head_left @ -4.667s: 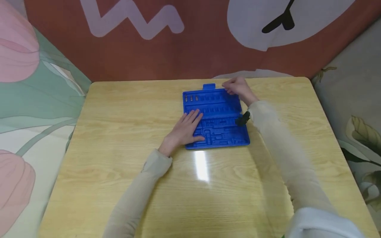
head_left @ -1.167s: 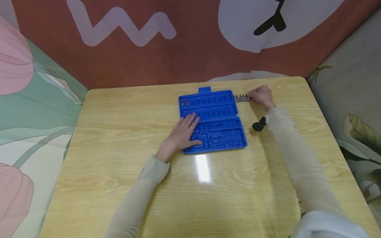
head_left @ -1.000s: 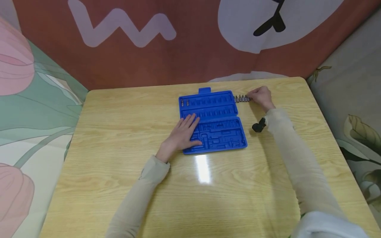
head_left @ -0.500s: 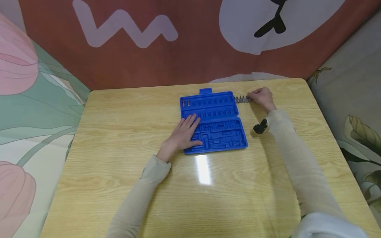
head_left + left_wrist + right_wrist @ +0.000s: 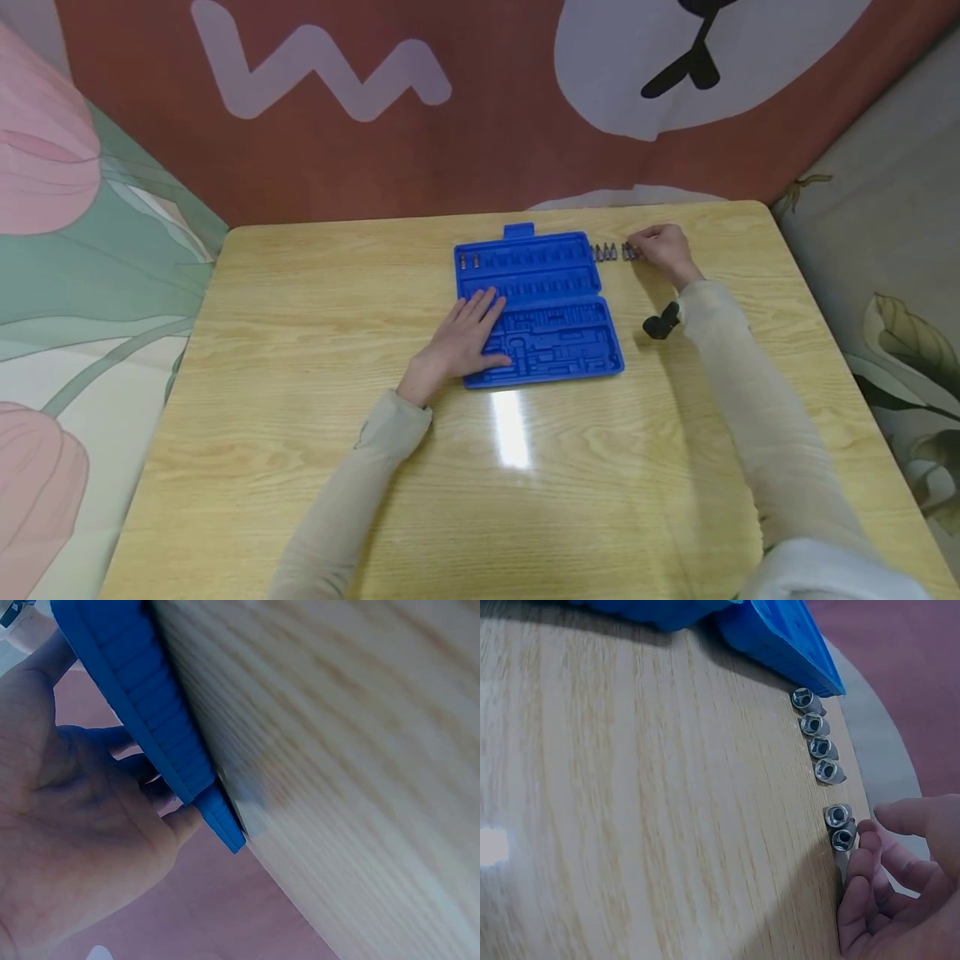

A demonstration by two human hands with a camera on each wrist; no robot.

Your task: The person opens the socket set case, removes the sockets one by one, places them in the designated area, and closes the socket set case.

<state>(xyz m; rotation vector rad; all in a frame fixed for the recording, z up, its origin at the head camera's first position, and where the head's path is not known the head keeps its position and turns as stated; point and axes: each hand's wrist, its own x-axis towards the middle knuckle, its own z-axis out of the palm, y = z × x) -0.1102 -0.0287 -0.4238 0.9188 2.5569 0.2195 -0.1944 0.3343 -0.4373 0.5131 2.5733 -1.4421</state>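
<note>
A blue moulded tool case (image 5: 540,325) lies opened out on the wooden table. Spread flat over its left side, my left hand (image 5: 461,337) rests on it; the left wrist view shows the palm and fingers along the case's edge. In the case's upper left slots sit two bit sockets (image 5: 469,261). More metal bit sockets (image 5: 820,746) form a row to the right of the case, square holes showing, with a gap splitting it. My right hand (image 5: 663,250) has curled fingers right at the right-hand pair (image 5: 841,827); I cannot tell whether it pinches one.
The case's latch tab (image 5: 518,232) points toward the table's back edge, close to the patterned wall (image 5: 375,167). A black wrist camera (image 5: 662,322) hangs beside the right cuff. Many moulded recesses in the case hold nothing.
About five seconds ago three bit sockets stood in the upper slots; two are there now. The right hand went from the case to the row. A gap opened as the end sockets shifted right.
</note>
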